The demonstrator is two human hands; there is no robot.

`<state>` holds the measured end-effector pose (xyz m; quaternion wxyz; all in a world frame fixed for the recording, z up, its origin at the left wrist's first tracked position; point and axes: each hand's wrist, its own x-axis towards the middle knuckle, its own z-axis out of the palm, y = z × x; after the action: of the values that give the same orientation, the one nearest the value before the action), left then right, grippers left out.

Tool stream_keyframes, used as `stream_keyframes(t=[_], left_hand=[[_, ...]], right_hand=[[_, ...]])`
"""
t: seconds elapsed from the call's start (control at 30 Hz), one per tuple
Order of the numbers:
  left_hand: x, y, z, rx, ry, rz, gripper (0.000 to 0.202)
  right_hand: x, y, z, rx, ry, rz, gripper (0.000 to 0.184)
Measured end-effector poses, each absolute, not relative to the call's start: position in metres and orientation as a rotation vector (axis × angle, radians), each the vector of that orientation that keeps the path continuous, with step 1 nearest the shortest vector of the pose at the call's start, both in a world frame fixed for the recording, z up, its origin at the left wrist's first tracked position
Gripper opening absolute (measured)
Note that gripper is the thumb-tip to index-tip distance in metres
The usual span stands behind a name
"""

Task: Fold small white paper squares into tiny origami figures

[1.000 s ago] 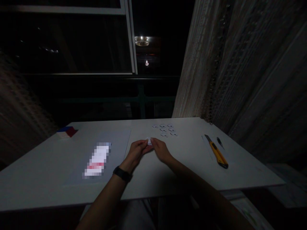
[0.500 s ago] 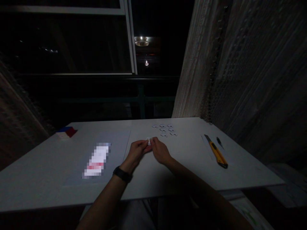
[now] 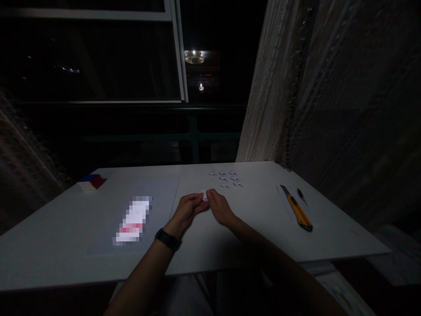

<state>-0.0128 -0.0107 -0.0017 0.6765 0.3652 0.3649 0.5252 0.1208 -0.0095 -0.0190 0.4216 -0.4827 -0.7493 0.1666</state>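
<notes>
Over the middle of the white table, my left hand and my right hand meet at a small white piece of paper. Fingertips of both hands pinch it from either side, covering most of it. A dark watch band circles my left wrist. Just beyond my hands lie several small white paper pieces with dark marks, set out in short rows. The dim light hides any finer detail on them.
A lit phone with a blurred screen lies on a pale sheet at left. Behind it sits a coloured cube. On the right are a yellow utility knife and a small dark pointed tool. Curtains flank the window.
The fingers have shifted slightly around the white paper piece, which stays between both hands. Everything else on the table lies as before.
</notes>
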Motion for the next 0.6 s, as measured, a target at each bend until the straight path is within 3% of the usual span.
stream_keyframes(t=[0.6], left_hand=[[-0.0122, -0.0108, -0.0033, 0.864, 0.802, 1.171, 0.011]], right_hand=[[0.1247, -0.0084, -0.0141, -1.09, -1.814, 0.524, 0.032]])
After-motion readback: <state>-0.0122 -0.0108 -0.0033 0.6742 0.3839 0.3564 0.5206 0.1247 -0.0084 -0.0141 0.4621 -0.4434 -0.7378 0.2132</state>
